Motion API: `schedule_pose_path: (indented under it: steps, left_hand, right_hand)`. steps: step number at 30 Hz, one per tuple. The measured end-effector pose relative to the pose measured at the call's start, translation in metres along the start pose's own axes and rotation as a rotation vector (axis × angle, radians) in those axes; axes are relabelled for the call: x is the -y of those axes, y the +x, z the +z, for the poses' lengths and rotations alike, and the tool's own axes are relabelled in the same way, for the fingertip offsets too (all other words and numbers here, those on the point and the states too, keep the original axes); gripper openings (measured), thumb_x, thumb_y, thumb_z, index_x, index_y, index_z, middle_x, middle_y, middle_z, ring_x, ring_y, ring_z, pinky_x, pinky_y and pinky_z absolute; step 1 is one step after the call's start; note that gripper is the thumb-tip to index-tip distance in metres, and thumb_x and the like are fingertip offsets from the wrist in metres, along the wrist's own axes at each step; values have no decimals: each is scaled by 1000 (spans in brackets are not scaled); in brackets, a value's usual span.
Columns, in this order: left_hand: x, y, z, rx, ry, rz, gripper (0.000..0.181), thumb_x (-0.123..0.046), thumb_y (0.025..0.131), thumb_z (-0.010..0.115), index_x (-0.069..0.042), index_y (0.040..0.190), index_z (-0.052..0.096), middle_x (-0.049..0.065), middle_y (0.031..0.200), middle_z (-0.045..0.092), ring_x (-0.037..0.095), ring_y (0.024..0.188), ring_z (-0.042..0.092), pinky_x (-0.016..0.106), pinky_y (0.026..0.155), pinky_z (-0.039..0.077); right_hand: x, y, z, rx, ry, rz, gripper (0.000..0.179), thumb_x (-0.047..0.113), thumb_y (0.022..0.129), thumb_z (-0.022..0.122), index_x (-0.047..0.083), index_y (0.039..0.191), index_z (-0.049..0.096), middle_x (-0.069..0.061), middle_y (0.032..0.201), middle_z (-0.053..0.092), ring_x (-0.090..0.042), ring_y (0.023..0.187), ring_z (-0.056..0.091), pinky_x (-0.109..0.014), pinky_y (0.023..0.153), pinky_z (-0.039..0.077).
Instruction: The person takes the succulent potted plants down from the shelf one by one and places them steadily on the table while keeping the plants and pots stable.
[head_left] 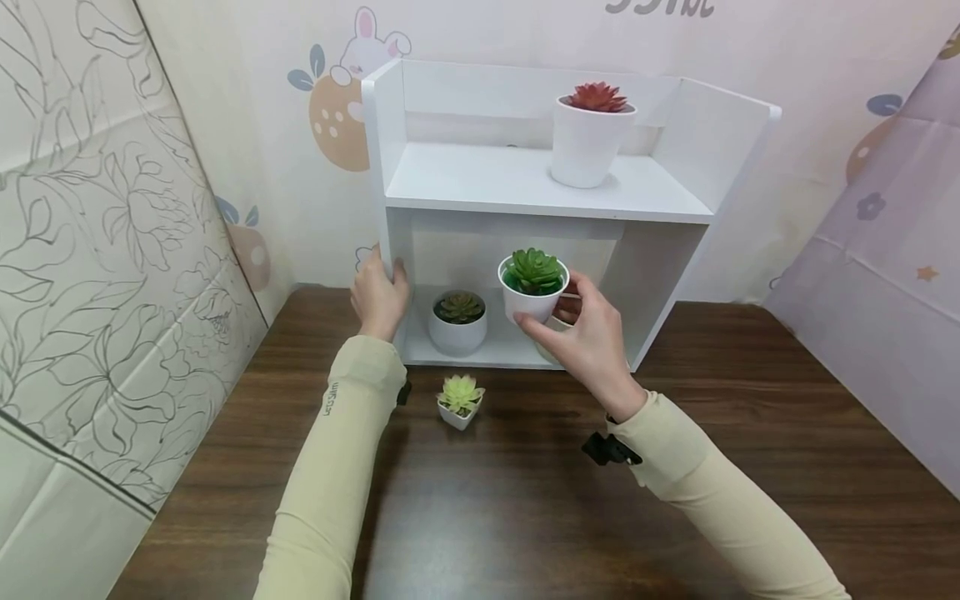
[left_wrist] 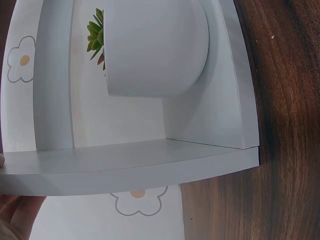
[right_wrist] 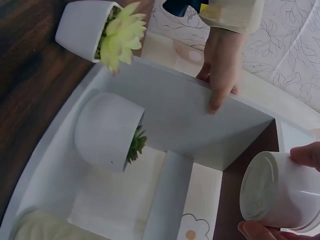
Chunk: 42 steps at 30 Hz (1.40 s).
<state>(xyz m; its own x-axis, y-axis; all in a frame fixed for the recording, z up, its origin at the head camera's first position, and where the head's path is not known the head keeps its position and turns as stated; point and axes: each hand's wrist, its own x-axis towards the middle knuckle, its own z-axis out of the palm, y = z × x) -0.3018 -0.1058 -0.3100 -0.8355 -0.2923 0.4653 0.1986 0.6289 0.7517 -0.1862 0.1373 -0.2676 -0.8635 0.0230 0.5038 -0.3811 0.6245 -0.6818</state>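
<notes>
My right hand (head_left: 588, 337) holds a small white pot with a green succulent (head_left: 534, 273), thumb and fingers around its sides, in front of the shelf's lower level. The right wrist view shows this pot's round underside (right_wrist: 260, 192). With my left hand (head_left: 380, 296) I grip the left side panel (head_left: 397, 242) of the white shelf (head_left: 480, 177); the thumb lies on the panel's inner face in the right wrist view. A white pot with a dark green succulent (head_left: 458, 323) stands on the lower level, close to the left hand.
On the upper level stands a tall white pot with a red succulent (head_left: 588, 137). A small white pot with a yellow-green succulent (head_left: 460, 402) sits on the brown table (head_left: 480, 517) before the shelf. A cream pot (right_wrist: 50, 227) on the lower level is partly hidden behind the right hand.
</notes>
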Motion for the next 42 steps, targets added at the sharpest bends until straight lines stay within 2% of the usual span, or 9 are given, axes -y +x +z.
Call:
schedule_pose_path:
  steps: [6,15,31,37,42]
  left_hand:
    - [-1,0,-1,8,-1,-1,35,-21,97,52,-7,129,54,17,124,63,38,111,62,52,88,51]
    - [-3,1,-1,6,-9,4,35,-21,97,52,-7,129,55,17,124,63,37,113,61,52,90,50]
    - [1,1,1,1,0,-6,34,-23,97,52,-6,127,56,18,122,63,38,111,62,53,88,50]
    - [1,1,1,2,-1,1,35,-23,97,52,-6,128,56,18,123,63,38,111,62,53,88,50]
    - [2,1,1,0,0,6,35,-22,98,52,-6,128,55,18,123,63,38,111,62,53,88,51]
  right_hand:
    - [-7,-7,2,28,-6,10,69,25,74,83,5,132,50,-13,118,60,-27,102,66,-37,85,56]
    - [-17,-17,5,47,14,17,70,21,72,84,4,131,50,-11,122,60,-27,102,65,-35,85,56]
    - [-31,-32,15,87,39,37,66,16,71,84,0,126,51,-15,119,60,-29,99,66,-35,84,56]
    - [-36,-37,18,116,65,57,70,13,71,84,-3,129,49,-18,120,59,-30,100,66,-37,83,56]
    - [-39,-39,20,113,41,59,73,13,70,84,-2,132,48,-18,121,60,-31,101,65,-38,83,56]
